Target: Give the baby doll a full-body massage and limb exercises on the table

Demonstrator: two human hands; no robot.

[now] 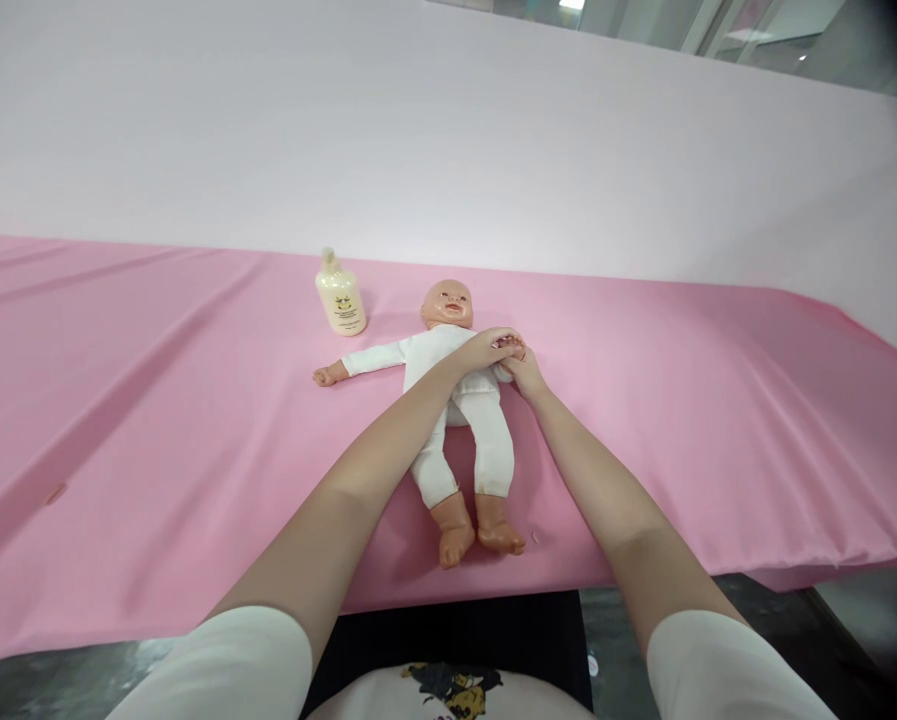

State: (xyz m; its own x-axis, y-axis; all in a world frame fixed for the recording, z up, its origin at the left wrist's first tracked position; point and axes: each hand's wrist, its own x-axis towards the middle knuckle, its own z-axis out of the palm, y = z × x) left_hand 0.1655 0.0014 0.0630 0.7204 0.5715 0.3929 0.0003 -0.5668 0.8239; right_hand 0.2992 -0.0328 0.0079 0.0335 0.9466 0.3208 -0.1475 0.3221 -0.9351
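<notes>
A baby doll (pixel 494 440) with a white cloth body and bare plastic head, hands and feet lies on its back on the pink cloth, its head away from me. My left hand (pixel 491 348) reaches across the doll's chest, fingers curled over the doll's hand on the right side. Meeting it there, my right hand (pixel 525 372) is closed around that same small hand, which my fingers mostly hide. The doll's other arm (pixel 377 357) stretches out to the left. Beyond that arm stands a cream pump bottle (pixel 341 300) with dark print, upright and untouched.
Pink cloth (pixel 193 420) with folds covers the table, its front edge close to my body. A white wall panel (pixel 418 140) rises behind the table. One small brownish piece (pixel 55 494) lies at the far left, and a tiny scrap (pixel 535 537) beside the doll's feet.
</notes>
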